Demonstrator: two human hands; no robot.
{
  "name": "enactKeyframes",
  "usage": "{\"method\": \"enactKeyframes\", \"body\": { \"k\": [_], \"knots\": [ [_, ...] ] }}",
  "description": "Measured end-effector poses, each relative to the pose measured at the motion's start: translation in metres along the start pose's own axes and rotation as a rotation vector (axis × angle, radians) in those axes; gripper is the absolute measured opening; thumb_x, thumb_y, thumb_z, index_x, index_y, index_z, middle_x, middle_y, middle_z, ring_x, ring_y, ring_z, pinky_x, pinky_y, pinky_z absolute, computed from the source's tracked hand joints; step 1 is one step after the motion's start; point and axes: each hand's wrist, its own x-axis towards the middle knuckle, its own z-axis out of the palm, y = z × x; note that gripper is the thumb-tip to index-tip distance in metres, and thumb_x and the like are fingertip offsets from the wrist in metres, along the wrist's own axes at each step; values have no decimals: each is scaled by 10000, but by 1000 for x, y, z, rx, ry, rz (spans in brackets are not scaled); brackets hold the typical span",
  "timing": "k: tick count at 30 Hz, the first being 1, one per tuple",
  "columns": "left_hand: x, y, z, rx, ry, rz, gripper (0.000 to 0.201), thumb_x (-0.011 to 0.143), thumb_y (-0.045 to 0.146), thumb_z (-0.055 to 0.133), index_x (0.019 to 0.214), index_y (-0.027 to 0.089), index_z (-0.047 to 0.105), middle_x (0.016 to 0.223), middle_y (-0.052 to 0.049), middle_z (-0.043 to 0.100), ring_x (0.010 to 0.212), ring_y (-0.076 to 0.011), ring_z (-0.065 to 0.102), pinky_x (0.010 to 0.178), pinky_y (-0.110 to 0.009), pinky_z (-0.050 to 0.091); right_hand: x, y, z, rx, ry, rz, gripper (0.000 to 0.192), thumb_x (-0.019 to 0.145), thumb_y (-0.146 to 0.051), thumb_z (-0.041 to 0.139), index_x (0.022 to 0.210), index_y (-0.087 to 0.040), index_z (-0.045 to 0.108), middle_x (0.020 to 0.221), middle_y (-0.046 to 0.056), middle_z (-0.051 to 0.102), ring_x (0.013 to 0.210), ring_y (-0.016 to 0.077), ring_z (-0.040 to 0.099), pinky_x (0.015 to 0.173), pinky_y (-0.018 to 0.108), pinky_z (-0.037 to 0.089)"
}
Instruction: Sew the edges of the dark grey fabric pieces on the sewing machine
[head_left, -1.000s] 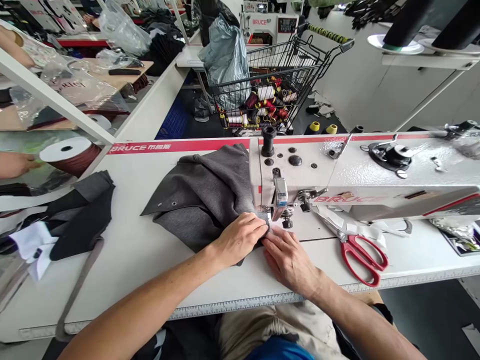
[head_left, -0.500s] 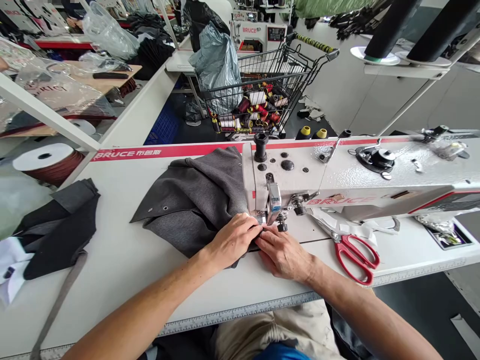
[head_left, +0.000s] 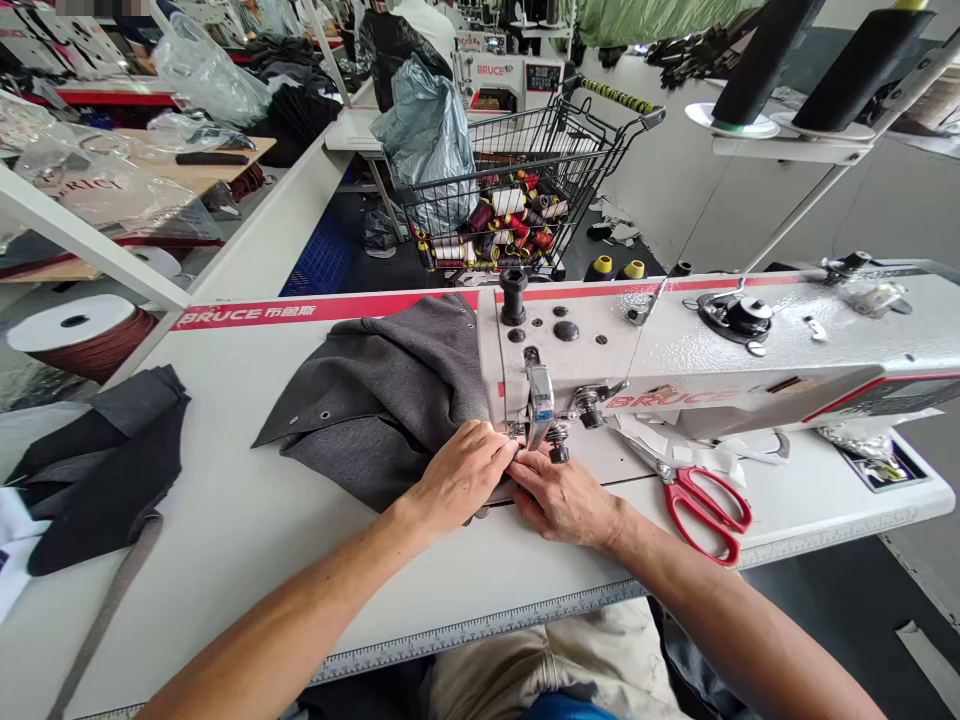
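Observation:
Dark grey fabric (head_left: 375,385) with small metal eyelets lies bunched to the left of the sewing machine's (head_left: 645,350) head, its right edge running under the needle area. My left hand (head_left: 466,468) presses on that edge, fingers closed together on the cloth. Close against it, my right hand (head_left: 559,495) pinches the fabric just below the presser foot, thumb and fingertips near the left hand's. The needle and the seam are hidden behind my fingers and the machine's metal lever. Red-handled scissors (head_left: 705,510) rest on the table right of my right hand.
Dark cut pieces (head_left: 112,460) and a grey strip (head_left: 105,620) lie on the left of the table. A brown cord spool (head_left: 82,335) stands beyond them. Behind the machine is a cart (head_left: 525,180) of thread spools. Thread cones (head_left: 862,70) hang over the right side.
The view has shifted slightly, so most things sit a little further left. Both hands stay on the fabric by the needle; less cloth shows below the left hand.

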Motion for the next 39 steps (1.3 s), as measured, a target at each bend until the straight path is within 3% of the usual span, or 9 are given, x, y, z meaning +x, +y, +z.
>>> {"method": "enactKeyframes", "body": {
  "k": [5, 9, 23, 39],
  "knots": [
    [-1, 3, -8, -27, -17, -28, 143, 884, 118, 535, 984, 155, 631, 812, -42, 607, 856, -196, 533, 812, -347, 404, 0, 0, 1, -11, 4, 10, 183, 888, -201, 495, 1065, -164, 521, 1007, 96, 564, 918, 228, 501, 854, 384, 430],
    [0, 2, -7, -61, -66, -61, 142, 900, 117, 507, 942, 170, 632, 863, -37, 624, 853, -185, 534, 806, -346, 385, -2, -1, 3, -21, 25, -10, 192, 895, -198, 487, 1080, -160, 518, 1019, 101, 562, 947, 234, 505, 879, 402, 425],
    [0, 4, -6, 29, -102, -67, 211, 931, 128, 432, 1030, 159, 616, 862, -56, 618, 853, -198, 517, 783, -353, 329, -1, -2, 3, -16, 44, -1, 223, 893, -185, 465, 1112, -157, 497, 1048, 116, 568, 971, 242, 520, 855, 401, 453],
    [-1, 5, -3, 92, -65, -46, 208, 937, 141, 448, 1077, 151, 601, 891, -60, 603, 837, -208, 501, 784, -358, 324, -1, -3, 1, -25, 42, 32, 231, 875, -201, 504, 1103, -160, 503, 1047, 111, 576, 953, 241, 534, 821, 388, 468]
  ]
}}
